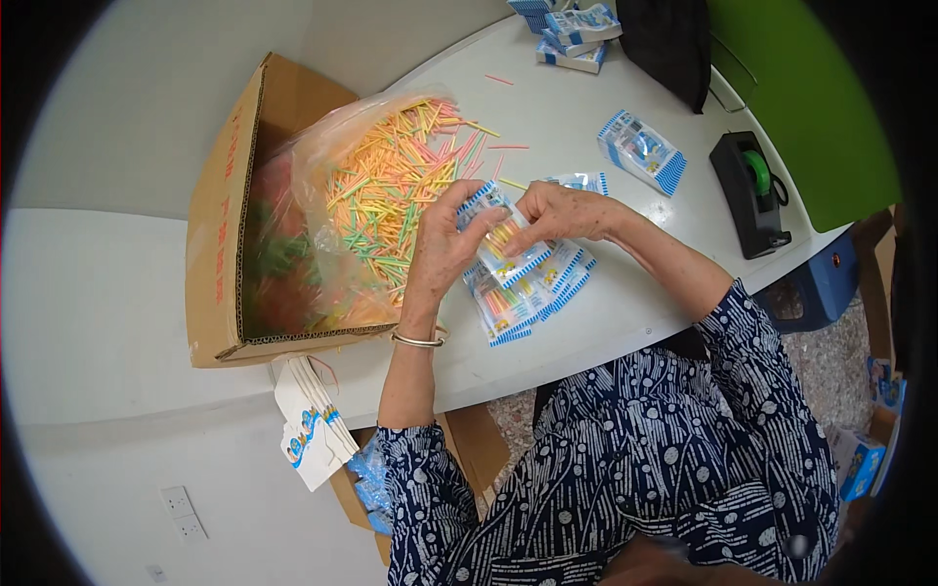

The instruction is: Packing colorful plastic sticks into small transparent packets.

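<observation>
Between my hands is a small clear packet (526, 266) with blue-and-white printing and pastel sticks inside. My left hand (442, 244), a bangle on its wrist, grips the packet's left side with thumb and fingers. From the right, my right hand (565, 215) pinches its upper part, thumb on the front. Several similar filled packets (503, 311) lie overlapping on the table just beneath. Left of my hands, loose thin sticks (391, 186) in pink, yellow, orange and green spill from a clear plastic bag (311, 186) in an open cardboard box (217, 244) lying on its side.
A single packet (642, 151) lies farther right, near a black tape dispenser (747, 195) with green tape. Small blue-and-white boxes (576, 39) are stacked at the far edge beside a black bag (666, 44). Folded white cards (315, 430) stick out by the near left table edge.
</observation>
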{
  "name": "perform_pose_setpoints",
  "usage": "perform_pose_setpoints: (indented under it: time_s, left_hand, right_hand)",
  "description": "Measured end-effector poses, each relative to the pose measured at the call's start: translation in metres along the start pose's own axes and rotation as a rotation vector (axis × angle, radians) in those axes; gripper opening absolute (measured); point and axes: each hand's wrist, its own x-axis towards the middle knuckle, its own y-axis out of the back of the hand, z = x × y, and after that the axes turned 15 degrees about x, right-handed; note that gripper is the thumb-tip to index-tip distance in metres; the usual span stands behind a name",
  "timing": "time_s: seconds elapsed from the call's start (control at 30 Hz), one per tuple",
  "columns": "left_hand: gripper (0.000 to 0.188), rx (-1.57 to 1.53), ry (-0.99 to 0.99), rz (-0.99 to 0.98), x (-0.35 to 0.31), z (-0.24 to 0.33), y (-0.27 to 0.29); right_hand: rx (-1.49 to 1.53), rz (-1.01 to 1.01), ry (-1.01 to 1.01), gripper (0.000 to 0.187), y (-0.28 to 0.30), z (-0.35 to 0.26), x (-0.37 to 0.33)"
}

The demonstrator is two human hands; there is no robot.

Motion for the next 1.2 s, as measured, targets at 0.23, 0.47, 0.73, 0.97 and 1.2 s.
perform_pose_setpoints:
  time_s: [0.23,0.47,0.73,0.97,1.2]
  left_hand:
    - [0.028,-0.128,-0.013,-0.023,-0.006,-0.005,-0.005]
    - [0.029,-0.153,0.006,-0.085,-0.017,-0.008,0.003]
    - [0.038,0.463,-0.155,-0.084,-0.043,-0.025,0.008]
    - [0.04,0.469,-0.108,0.017,-0.013,0.002,-0.008]
    - [0.042,0.523,-0.125,0.033,0.037,-0.016,-0.052]
  right_hand:
    - [-0.001,0.127,0.02,0.037,0.007,0.016,0.001]
    - [-0.102,0.05,0.095,0.036,0.016,-0.001,-0.007]
    - [-0.794,0.504,0.32,0.029,0.064,0.049,-0.025]
    - [-0.898,0.506,0.398,0.02,0.061,0.063,-0.026]
    - [-0.874,0.568,0.508,0.024,0.067,0.074,-0.02]
